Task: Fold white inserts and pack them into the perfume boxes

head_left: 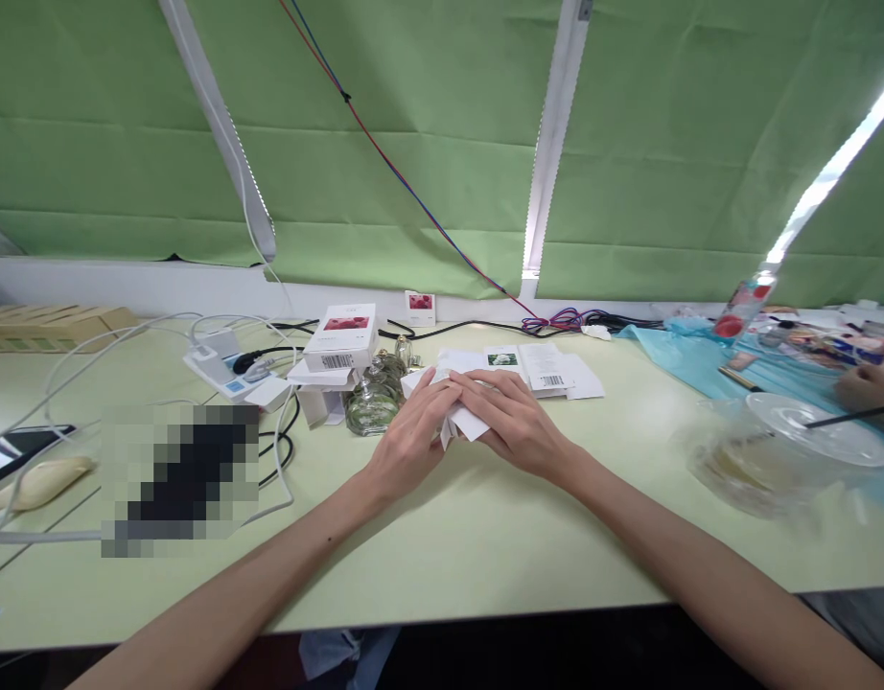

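Note:
My left hand (411, 439) and my right hand (515, 420) meet over a small white carton (469, 423), fingers closed on it from both sides with the fingertips touching on top. Loose flaps stick out below the fingers; most of the carton is hidden under my hands. Just behind my right hand lie white cartons (551, 369), seemingly flattened, one with a white flower picture and one with a barcode. Left of my left hand stand clear glass bottles (374, 402). Beside them a white box (342, 333) with a red picture rests on other white cardboard.
A power strip (230, 372) and looping white cables are on the left, near a blurred-out dark object (190, 474). At the right, a lidded plastic cup (762, 450) with a black straw stands by blue plastic sheeting (672, 350). Another person's hand (870, 388) shows at the right edge.

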Available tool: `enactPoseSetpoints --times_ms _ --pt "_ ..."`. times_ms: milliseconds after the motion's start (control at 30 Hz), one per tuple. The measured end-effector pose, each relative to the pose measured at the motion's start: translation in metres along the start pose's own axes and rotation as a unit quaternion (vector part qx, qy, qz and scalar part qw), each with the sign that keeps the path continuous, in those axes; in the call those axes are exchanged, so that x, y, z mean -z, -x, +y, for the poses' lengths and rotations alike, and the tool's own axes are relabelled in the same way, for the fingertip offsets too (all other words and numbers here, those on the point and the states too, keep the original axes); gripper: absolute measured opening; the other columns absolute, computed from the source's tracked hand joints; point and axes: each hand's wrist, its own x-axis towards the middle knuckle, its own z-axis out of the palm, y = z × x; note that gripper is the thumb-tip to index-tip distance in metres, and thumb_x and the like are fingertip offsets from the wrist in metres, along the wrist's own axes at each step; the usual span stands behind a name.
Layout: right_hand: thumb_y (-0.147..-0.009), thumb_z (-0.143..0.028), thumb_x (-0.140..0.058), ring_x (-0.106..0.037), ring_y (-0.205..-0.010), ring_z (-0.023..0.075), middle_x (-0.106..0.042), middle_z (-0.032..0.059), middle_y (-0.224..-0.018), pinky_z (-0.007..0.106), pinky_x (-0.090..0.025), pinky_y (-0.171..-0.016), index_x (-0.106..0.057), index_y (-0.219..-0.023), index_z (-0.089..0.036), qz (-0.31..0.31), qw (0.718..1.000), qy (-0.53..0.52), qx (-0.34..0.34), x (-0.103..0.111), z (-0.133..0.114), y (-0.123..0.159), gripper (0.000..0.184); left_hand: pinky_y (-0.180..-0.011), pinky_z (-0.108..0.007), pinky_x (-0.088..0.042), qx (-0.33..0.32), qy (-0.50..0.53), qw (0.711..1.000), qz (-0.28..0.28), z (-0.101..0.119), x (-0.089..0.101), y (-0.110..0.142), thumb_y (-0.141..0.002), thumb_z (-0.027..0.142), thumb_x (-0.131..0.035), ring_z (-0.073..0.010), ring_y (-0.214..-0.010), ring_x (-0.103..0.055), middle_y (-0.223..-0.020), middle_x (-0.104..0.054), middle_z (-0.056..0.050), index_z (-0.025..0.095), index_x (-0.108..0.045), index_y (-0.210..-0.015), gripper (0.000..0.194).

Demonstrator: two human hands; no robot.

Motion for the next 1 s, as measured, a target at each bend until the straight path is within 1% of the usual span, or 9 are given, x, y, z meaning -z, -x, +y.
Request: enactPoseSetpoints --times_ms 100,233,400,600,733,833,933,1000 --pt "-0.102 -0.024 -0.047 -0.055 -0.129 0.0243 -0.061 0.0144 -0.141 0.041 -0.048 -0.102 -0.049 -0.142 -0.015 0.004 1.000 -0.003 0.002 0.0000 0.0000 -0.0002 0.041 -0.109 -0.057 -0.051 0.000 -0.003 1.000 0.003 0.0013 -0.0004 -0.0012 -0.093 0.009 -0.057 -0.0238 -0.115 -0.068 -0.118 -0.070 -0.012 0.019 -0.037 -0.147 0.059" --pt "-0.101 -0.021 -0.049 -0.057 -0.125 0.0259 -0.062 0.0149 -0.139 0.041 -0.049 -0.100 -0.053 -0.136 -0.013 0.017 1.000 -0.005 0.009 0.0014 -0.0006 -0.0020 0.037 -0.110 -0.056 -0.051 -0.011 0.001 1.000 0.007 0.0014 -0.0012 -0.0013 -0.091 0.006 -0.059 -0.0245 -0.115 -0.067 -0.117 -0.070 -0.014 0.015 -0.039 -0.146 0.059" --pt "-0.101 -0.019 -0.048 -0.058 -0.125 0.0252 -0.064 0.0142 -0.138 0.041 -0.050 -0.099 -0.054 -0.135 -0.014 0.025 1.000 -0.002 0.010 0.0006 -0.0006 -0.0015 0.035 -0.110 -0.057 -0.050 -0.008 0.008 1.000 0.005 0.0007 -0.0023 0.0006 -0.092 0.007 -0.057 -0.0248 -0.118 -0.066 -0.121 -0.069 -0.013 0.018 -0.037 -0.148 0.060" --pt "-0.102 -0.020 -0.046 -0.058 -0.127 0.0250 -0.064 0.0138 -0.138 0.042 -0.050 -0.100 -0.053 -0.137 -0.016 0.016 1.000 -0.009 -0.002 -0.0001 -0.0012 -0.0010 0.036 -0.109 -0.057 -0.051 -0.005 0.011 1.000 0.004 0.0015 -0.0015 0.0002 -0.092 0.008 -0.056 -0.0249 -0.116 -0.067 -0.120 -0.070 -0.012 0.021 -0.035 -0.150 0.062" --pt "-0.100 -0.018 -0.048 -0.058 -0.125 0.0248 -0.065 0.0139 -0.135 0.041 -0.050 -0.099 -0.053 -0.137 -0.015 0.030 0.999 -0.012 0.004 0.0005 -0.0021 -0.0017 0.037 -0.110 -0.057 -0.051 -0.009 0.011 1.000 0.004 0.0013 -0.0012 -0.0005 -0.092 0.007 -0.056 -0.0247 -0.116 -0.067 -0.119 -0.070 -0.013 0.019 -0.034 -0.150 0.063" --pt "-0.101 -0.019 -0.047 -0.058 -0.126 0.0242 -0.065 0.0139 -0.135 0.041 -0.050 -0.100 -0.054 -0.137 -0.016 0.024 1.000 -0.012 -0.003 0.0005 -0.0023 -0.0018 0.037 -0.109 -0.057 -0.051 -0.008 0.011 1.000 0.000 0.0010 -0.0013 -0.0005 -0.093 0.008 -0.055 -0.0245 -0.117 -0.067 -0.121 -0.070 -0.012 0.020 -0.034 -0.150 0.062" --pt "-0.102 -0.019 -0.046 -0.058 -0.127 0.0242 -0.065 0.0139 -0.135 0.041 -0.050 -0.100 -0.057 -0.134 -0.017 0.018 1.000 -0.009 -0.006 0.0003 -0.0024 -0.0020 0.035 -0.111 -0.055 -0.051 -0.013 0.011 1.000 0.003 0.0008 -0.0017 0.0003 -0.091 0.005 -0.056 -0.0245 -0.118 -0.066 -0.120 -0.069 -0.013 0.017 -0.036 -0.149 0.062" --pt "-0.101 -0.018 -0.047 -0.059 -0.125 0.0241 -0.066 0.0137 -0.134 0.041 -0.050 -0.099 -0.057 -0.133 -0.017 0.026 1.000 -0.010 -0.005 0.0000 -0.0027 -0.0024 0.034 -0.111 -0.055 -0.051 -0.013 0.012 1.000 0.003 0.0007 -0.0018 0.0012 -0.090 0.004 -0.056 -0.0246 -0.118 -0.066 -0.120 -0.069 -0.014 0.016 -0.036 -0.149 0.063"
